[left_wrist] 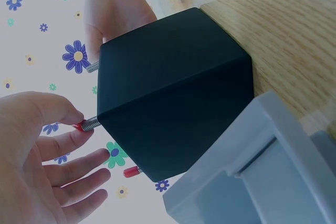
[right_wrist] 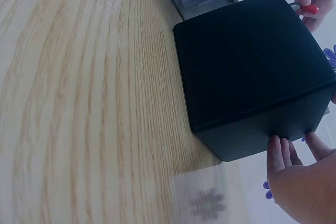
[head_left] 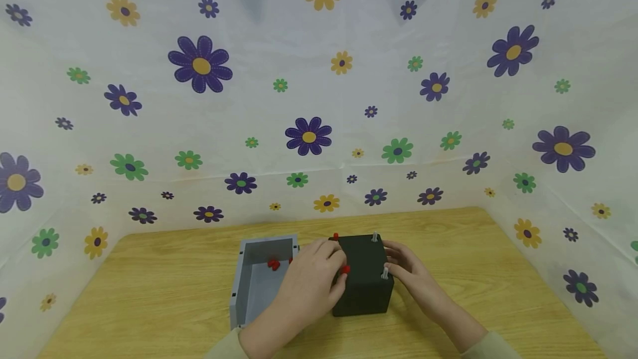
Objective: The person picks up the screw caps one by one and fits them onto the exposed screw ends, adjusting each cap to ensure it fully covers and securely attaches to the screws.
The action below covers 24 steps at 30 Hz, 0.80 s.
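Observation:
A black box (head_left: 363,298) stands on the table with threaded metal studs upright at its top corners. My left hand (head_left: 314,273) pinches a red cap (left_wrist: 79,126) between thumb and index finger, on the near left stud (left_wrist: 91,124); its other fingers are spread. Another red cap (head_left: 336,235) sits on the far left stud. Both right-hand studs are bare, the far one (head_left: 375,236) and the near one (head_left: 385,273). My right hand (head_left: 418,281) rests its fingers against the box's right side, thumb beside the near stud.
Left of the box is a grey-blue bin (head_left: 238,292) with several red caps (head_left: 273,264) inside, partly hidden by my left forearm. The wooden table (head_left: 149,292) reaches back to a flower-printed sheet (head_left: 279,32) hanging around it.

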Tool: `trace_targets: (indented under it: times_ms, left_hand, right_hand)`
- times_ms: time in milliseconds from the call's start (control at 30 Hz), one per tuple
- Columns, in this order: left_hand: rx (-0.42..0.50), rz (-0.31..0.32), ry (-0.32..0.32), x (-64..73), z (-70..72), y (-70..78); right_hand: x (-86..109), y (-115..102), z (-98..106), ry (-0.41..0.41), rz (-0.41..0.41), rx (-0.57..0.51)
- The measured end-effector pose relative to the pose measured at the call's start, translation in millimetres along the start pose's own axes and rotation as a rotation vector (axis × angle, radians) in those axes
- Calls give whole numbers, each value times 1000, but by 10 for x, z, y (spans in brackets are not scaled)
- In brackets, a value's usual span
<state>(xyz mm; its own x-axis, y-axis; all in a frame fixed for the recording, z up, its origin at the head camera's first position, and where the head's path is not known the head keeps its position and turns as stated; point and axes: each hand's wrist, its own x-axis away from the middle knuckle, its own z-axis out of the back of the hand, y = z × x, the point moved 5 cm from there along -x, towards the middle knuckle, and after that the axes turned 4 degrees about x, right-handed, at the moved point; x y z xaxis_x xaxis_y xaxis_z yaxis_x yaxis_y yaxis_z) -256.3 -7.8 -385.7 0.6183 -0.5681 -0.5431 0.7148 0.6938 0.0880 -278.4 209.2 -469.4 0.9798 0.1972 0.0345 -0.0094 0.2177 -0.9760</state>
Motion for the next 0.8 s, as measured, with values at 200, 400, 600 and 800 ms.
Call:
trace_targets:
  times_ms: [200, 400, 600, 800]
  left_hand:
    - [-17, 11, -27, 7, -13, -17]
    - [-28, 5, -38, 10, -6, -20]
    - [-36, 4, -43, 7, 3, -14]
    - [-46, 1, -67, 0, -7, -28]
  right_hand:
    - [5, -14, -5, 5, -1, 2]
    - [9, -24, -11, 7, -2, -1]
    - [8, -26, -15, 4, 5, -1]
    - [4, -24, -12, 7, 9, -3]
